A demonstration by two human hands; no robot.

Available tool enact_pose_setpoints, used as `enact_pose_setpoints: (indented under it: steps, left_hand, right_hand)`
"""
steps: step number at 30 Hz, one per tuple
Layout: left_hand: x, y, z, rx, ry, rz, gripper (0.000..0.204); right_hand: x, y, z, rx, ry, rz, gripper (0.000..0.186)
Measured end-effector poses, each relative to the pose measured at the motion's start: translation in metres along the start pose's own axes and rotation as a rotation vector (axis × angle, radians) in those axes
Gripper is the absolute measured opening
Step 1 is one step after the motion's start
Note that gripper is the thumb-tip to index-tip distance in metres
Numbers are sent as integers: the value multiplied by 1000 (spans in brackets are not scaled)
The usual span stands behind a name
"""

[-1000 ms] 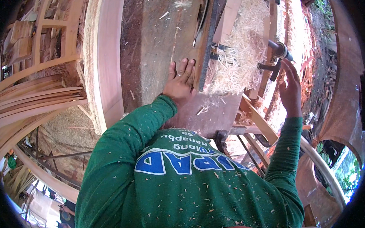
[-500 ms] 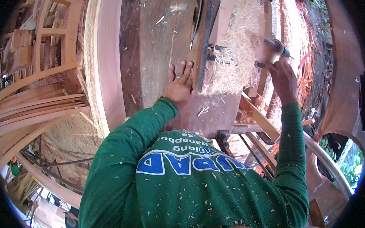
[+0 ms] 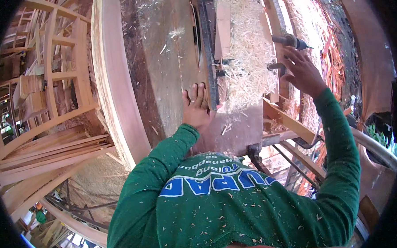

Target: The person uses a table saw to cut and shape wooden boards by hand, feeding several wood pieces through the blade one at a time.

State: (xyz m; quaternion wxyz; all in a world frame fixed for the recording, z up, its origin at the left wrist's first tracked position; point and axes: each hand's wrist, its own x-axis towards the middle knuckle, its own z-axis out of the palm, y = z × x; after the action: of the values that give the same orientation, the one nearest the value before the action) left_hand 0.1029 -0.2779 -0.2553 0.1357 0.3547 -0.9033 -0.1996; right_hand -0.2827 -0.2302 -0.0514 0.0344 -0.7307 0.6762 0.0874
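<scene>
Far left stands a stack of bare wooden chair frames (image 3: 50,73), pale and unfinished; their exact number cannot be told because they overlap. Below them lie several long curved wooden strips (image 3: 49,152), bundled together. Next comes one broad curved pale board (image 3: 117,83), running up and down beside the machine tabletop (image 3: 170,76), a worn grey-brown surface dusted with chips.

The left hand (image 3: 197,108) lies flat on that tabletop, fingers spread and pointing away from the person, its fingertips just beside one dark metal fence rail (image 3: 209,57) that runs along the tabletop. It grips nothing.

Right of the rail sits one heap of pale wood shavings (image 3: 249,64), thick and stringy, covering the middle of the machine and spilling down over a flat reddish-brown panel (image 3: 234,131). One short pale wooden block (image 3: 223,27) stands against the rail at the top of the heap.

Further right, the right hand (image 3: 302,73) is raised, fingers loosely curled and open, its fingertips touching one metal handle (image 3: 290,40) with a dark knob that juts out sideways from the machine frame. A second, smaller metal lever (image 3: 273,66) sits just below it, near the hand's thumb side. Reddish shavings (image 3: 333,60) cover the ground beyond.

Both forearms wear green sleeves (image 3: 340,135) flecked with chips.
</scene>
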Motion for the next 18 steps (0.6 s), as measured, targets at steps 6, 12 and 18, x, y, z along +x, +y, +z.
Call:
enact_pose_setpoints:
  steps: [6, 12, 18]
  left_hand:
    - [3, 1, 0, 58, -33, 10, 84]
    - [2, -4, -4, 122, 1, 1, 84]
    - [3, 8, -14, 54, -37, 1, 85]
  right_hand:
    - [12, -17, 44, 203, 109, 260, 40]
    - [31, -29, 45, 317, 42, 446, 52]
    - [15, -20, 76, 295, 209, 381, 37]
